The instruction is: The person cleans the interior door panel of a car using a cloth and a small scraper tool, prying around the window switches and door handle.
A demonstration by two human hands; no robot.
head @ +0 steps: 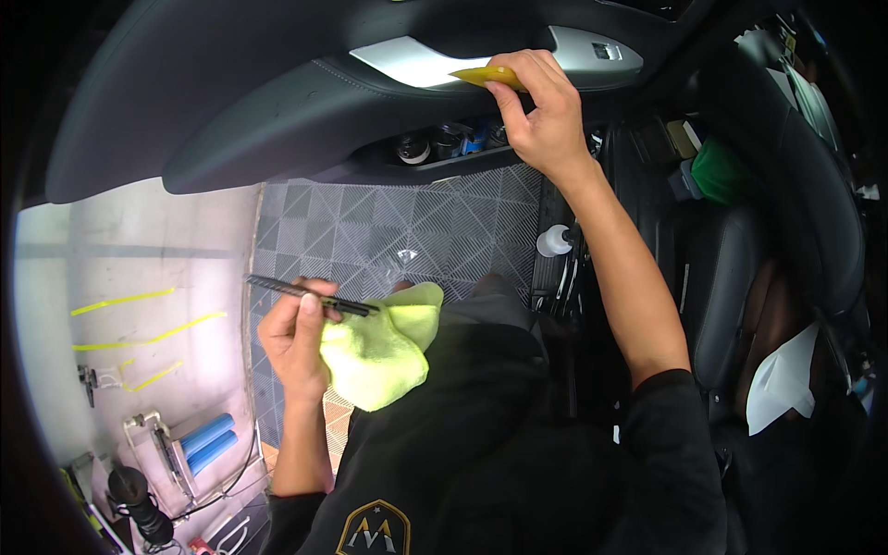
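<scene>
Pinched in my right hand (548, 111) is a yellow plastic squeegee card (479, 75), its tip over the silver trim panel (423, 62) of the car door's armrest. Whether the tip touches the panel I cannot tell. My left hand (295, 340), lower and nearer my body, grips a slim black pen-like tool (312, 295), perhaps a craft knife, together with a folded yellow-green microfibre cloth (378, 354). The cloth hangs over the front of my dark shirt. At the panel's right end is a window switch (607, 51).
Several bottles (414, 149) fill the door pocket. A white spray bottle (553, 241) stands by the door sill. To the right are a black car seat (728, 298), a green cloth or bag (721, 173) and a white sheet (784, 381). Blue filter cartridges (208, 444) hang on the left wall.
</scene>
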